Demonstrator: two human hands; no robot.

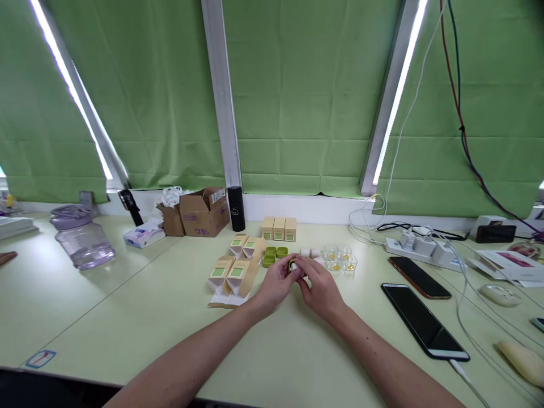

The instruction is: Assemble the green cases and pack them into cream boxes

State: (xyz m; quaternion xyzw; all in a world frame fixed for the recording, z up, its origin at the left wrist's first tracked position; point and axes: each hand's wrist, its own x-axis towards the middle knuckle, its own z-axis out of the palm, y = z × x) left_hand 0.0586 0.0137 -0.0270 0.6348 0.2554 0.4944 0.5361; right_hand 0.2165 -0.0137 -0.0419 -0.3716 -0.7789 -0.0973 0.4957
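One pale surface (170, 334) carries it all; beyond and left of the green containers (282, 252) stands a cardboard box (199, 218). Opened tan cartons (238, 271) lie left of those containers. On their near side, the left hand (275, 281) and right hand (321, 288) have their fingertips drawn narrow together. Three closed cartons (279, 229) stand behind the containers; clear cups (334, 262) sit to their right. Smallest, a green-and-white piece (292, 266), partly hidden, is pinched by both hands just right of the containers.

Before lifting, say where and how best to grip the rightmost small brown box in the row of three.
Probably by its front and back faces, from above: the rightmost box stands upright, with its neighbour close on its left.
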